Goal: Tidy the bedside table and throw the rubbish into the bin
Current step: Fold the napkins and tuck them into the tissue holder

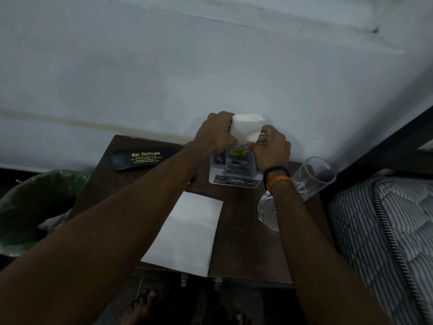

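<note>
Both my hands hold a white folded tissue (pixel 246 129) up near the wall, above the back of the dark wooden bedside table (pixel 239 242). My left hand (pixel 214 134) grips its left side; my right hand (pixel 271 150) pinches its lower right edge. Under the hands sits a small grey-and-white box (pixel 234 171) with a yellow label. A black spectacle case (pixel 143 158) marked "Sai Opticals" lies at the table's back left. A white sheet of paper (pixel 187 235) lies on the front middle. The bin (pixel 35 207), lined with a green bag, stands left of the table.
A clear drinking glass (pixel 311 177) stands at the table's right edge, with a clear glass dish (pixel 267 213) in front of it. A striped mattress (pixel 386 242) on a dark bed frame borders the table on the right. My bare feet show below the table's front edge.
</note>
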